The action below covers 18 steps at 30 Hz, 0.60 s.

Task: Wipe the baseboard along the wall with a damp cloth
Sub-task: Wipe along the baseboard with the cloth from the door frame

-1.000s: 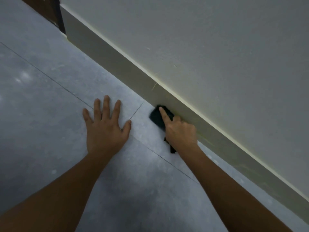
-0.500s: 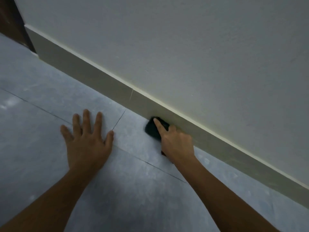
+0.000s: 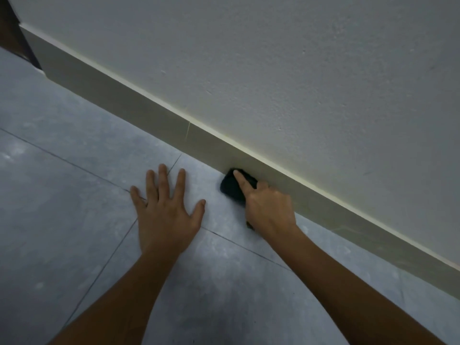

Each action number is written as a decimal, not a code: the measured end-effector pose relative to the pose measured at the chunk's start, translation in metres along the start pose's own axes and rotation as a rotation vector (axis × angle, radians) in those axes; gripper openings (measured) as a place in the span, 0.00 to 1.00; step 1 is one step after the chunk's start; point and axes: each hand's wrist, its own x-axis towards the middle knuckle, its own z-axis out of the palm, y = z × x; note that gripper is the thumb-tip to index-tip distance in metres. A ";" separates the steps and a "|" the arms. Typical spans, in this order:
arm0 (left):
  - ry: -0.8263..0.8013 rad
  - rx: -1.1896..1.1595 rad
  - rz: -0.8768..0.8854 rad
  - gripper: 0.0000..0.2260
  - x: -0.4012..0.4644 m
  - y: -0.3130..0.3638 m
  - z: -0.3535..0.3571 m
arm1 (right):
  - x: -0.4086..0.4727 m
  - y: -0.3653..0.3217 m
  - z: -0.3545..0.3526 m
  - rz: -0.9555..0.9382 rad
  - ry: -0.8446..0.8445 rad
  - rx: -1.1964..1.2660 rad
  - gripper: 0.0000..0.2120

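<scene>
while our right hand clamps the dark cloth against the baseboard, its long run stretches up-left; left hand splayed flat on the floor.

Grey floor tiles cover the ground, mottled with paler cloudy patches and faint whitish specks. Thin dark grout lines cross them at angles, two of them meeting near the middle of the floor. Above, a pale painted wall rises with a fine grainy texture, small bumps and a few faint scuffs showing on it. At the far left corner stands a dark brown door frame, where the wall ends. The light is dim and even, slightly cool.
</scene>
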 end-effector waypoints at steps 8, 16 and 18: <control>-0.012 -0.015 -0.009 0.34 0.000 0.002 -0.002 | 0.017 -0.022 0.009 -0.030 -0.027 0.049 0.32; -0.012 -0.012 0.001 0.34 0.000 0.001 -0.003 | -0.012 0.012 -0.008 0.084 0.011 0.063 0.33; -0.016 -0.006 -0.006 0.34 0.000 -0.001 -0.003 | -0.005 0.000 -0.009 0.059 0.038 0.086 0.32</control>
